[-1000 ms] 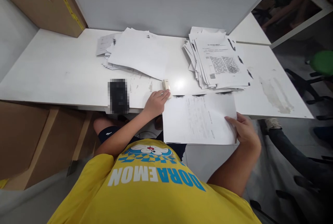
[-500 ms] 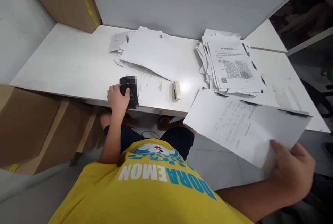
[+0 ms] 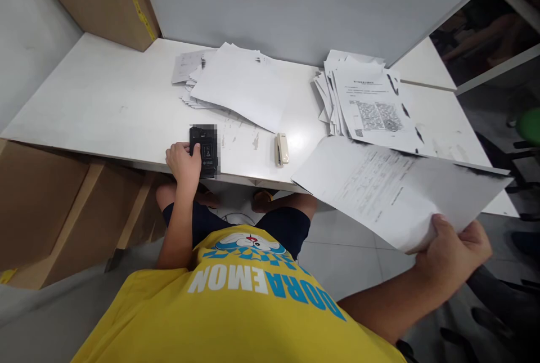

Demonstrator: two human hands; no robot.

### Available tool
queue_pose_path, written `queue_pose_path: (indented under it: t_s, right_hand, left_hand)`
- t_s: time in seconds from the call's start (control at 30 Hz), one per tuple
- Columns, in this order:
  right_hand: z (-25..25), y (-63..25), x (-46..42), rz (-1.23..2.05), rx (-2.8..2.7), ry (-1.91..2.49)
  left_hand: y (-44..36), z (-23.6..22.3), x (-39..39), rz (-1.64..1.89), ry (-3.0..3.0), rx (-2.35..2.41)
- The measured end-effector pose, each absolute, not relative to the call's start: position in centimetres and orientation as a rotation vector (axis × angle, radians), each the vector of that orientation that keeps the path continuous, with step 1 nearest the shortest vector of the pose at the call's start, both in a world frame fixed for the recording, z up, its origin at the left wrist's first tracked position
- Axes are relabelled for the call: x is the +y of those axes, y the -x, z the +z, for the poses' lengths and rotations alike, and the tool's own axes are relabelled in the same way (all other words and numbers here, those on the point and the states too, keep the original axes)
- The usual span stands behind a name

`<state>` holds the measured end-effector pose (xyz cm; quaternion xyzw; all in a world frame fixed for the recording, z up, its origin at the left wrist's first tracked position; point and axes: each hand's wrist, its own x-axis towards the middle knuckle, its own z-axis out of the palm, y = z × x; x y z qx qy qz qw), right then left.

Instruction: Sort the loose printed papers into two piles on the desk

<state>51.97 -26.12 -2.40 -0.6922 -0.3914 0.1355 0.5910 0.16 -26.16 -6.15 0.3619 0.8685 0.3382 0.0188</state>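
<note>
At the table's front edge, my left hand (image 3: pixel 184 161) is closed around the side of a black rectangular device (image 3: pixel 208 152), its thumb on the upper face. Part of the device is blurred out by a pixelated patch. My right hand (image 3: pixel 455 247) pinches the near edge of a printed paper sheet (image 3: pixel 379 194) between thumb and fingers. The sheet slopes over the table's front right edge, partly covering the right paper stack (image 3: pixel 371 104). A cream stapler (image 3: pixel 282 149) lies between the device and the sheet.
Another paper pile (image 3: pixel 240 84), with a blank sheet on top, lies at the table's back middle. A cardboard box (image 3: pixel 113 3) stands at the back left. More cardboard (image 3: pixel 50 200) is below the table's left side. A grey partition (image 3: pixel 274 8) rises behind the white table (image 3: pixel 97 93).
My right hand has moved a little left and up, and the sheet's far edge now overlaps the right stack more. The left hand stays on the black device. The view has shifted slightly.
</note>
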Motion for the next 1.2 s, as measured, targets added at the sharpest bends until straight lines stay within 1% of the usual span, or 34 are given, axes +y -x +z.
queue_pose_path:
  t_s: [0.43,0.77,1.2]
  right_hand:
    - [-1.7,-49.8,-25.1,0.411,-0.806,1.495]
    - [-2.3,-50.4,-25.1,0.368,-0.906,1.48]
    - [-2.4,-49.7,-24.6,0.406,-0.892,1.343]
  left_hand:
    - [-0.2,-6.1,-26.1,1.033,-1.141,2.719]
    - [-0.2,-6.1,-26.0,1.036,-1.144,2.734]
    - [0.0,-6.4,-26.0,1.035,-1.158,2.738]
